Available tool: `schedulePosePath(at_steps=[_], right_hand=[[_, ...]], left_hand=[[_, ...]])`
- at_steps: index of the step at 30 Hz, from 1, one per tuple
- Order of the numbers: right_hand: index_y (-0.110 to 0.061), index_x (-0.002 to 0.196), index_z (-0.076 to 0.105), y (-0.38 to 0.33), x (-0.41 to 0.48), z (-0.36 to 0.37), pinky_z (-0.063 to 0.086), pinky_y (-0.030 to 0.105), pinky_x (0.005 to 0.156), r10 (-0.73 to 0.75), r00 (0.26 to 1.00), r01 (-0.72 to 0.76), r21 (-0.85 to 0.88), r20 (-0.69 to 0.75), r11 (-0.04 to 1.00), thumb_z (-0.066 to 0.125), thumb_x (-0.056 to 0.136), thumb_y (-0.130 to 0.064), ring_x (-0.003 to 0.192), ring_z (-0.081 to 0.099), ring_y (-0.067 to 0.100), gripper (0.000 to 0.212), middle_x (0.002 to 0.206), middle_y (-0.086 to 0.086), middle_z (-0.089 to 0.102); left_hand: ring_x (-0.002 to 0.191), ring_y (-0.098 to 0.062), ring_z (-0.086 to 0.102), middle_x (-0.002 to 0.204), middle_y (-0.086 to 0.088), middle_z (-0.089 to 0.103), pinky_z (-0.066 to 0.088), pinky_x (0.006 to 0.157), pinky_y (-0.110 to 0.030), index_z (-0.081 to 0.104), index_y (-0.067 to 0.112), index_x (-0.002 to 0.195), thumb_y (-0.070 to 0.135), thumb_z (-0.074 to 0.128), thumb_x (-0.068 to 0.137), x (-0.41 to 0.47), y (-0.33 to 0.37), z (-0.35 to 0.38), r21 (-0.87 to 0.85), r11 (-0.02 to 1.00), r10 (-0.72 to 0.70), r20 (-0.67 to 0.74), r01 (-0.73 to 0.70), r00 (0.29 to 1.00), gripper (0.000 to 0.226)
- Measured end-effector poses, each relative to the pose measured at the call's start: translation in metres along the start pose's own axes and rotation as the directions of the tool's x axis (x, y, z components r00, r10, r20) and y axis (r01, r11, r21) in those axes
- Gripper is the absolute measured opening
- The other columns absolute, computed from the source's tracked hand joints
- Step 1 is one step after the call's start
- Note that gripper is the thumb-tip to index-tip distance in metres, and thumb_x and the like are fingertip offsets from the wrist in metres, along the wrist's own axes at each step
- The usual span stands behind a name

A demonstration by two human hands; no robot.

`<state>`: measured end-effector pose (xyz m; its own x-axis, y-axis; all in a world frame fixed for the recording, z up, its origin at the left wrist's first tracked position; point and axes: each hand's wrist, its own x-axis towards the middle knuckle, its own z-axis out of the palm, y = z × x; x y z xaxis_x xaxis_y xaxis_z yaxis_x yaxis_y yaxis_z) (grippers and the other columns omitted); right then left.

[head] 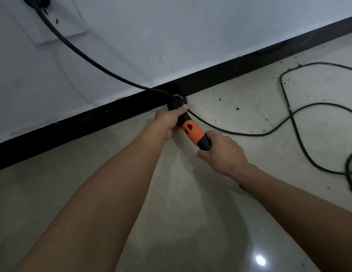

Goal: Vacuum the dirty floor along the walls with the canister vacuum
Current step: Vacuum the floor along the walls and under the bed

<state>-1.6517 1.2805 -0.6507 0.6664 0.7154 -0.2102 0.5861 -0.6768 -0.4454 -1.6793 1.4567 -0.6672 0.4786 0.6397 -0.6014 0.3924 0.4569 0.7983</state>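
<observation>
A round black brush nozzle (178, 102) with an orange collar (191, 132) points at the black baseboard (112, 112). My left hand (168, 120) grips the nozzle just behind the brush head. My right hand (223, 152) grips the dark wand (205, 143) behind the orange collar. Dark dirt specks (237, 108) lie scattered on the pale tile floor (171, 193) to the right of the nozzle, along the wall. The canister is out of view.
A black power cord (76, 50) runs from a plug in a white wall socket (59, 26) at top left, passes the nozzle and loops over the floor at right (289, 114). A dark hose part (351, 169) sits at the right edge.
</observation>
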Motion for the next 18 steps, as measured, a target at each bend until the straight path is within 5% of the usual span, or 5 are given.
schedulePosePath(at_steps=[9, 13, 18], right_hand=[[-0.025, 0.104, 0.045, -0.003, -0.015, 0.007, 0.029, 0.027, 0.049, -0.021, 1.0, 0.021, -0.017, 0.013, 1.0, 0.063, 0.085, -0.037, 0.059, 0.047, 0.012, 0.028, 0.075, -0.004, 0.052], [-0.025, 0.113, 0.047, -0.022, -0.046, 0.019, 0.038, 0.029, 0.058, -0.099, 0.989, 0.101, -0.009, 0.111, 0.995, 0.062, 0.087, -0.039, 0.067, 0.053, 0.018, 0.034, 0.084, -0.002, 0.057], [-0.029, 0.115, 0.048, -0.012, -0.103, 0.022, 0.033, 0.024, 0.052, -0.063, 0.987, 0.063, 0.011, 0.148, 0.998, 0.059, 0.087, -0.04, 0.067, 0.053, 0.015, 0.032, 0.082, -0.007, 0.055]], left_hand=[[0.042, -0.015, 0.057, 0.077, -0.011, 0.064, 0.04, 0.036, -0.019, 0.057, 0.0, 0.118, 0.031, 0.074, 0.082, -0.013, -0.008, -0.004, 0.029, 0.999, 0.017, -0.014, -0.017, 1.0, 0.05], [0.058, -0.022, 0.063, 0.089, -0.017, 0.067, 0.044, 0.039, -0.022, 0.055, -0.001, 0.12, 0.029, 0.075, 0.081, -0.04, -0.034, -0.046, -0.014, 0.999, -0.038, -0.089, 0.037, 0.995, 0.052], [0.059, -0.02, 0.063, 0.082, -0.012, 0.065, 0.046, 0.042, -0.024, 0.055, 0.002, 0.117, 0.033, 0.067, 0.087, -0.09, -0.066, -0.042, 0.007, 0.994, -0.113, -0.019, 0.113, 0.993, 0.045]])
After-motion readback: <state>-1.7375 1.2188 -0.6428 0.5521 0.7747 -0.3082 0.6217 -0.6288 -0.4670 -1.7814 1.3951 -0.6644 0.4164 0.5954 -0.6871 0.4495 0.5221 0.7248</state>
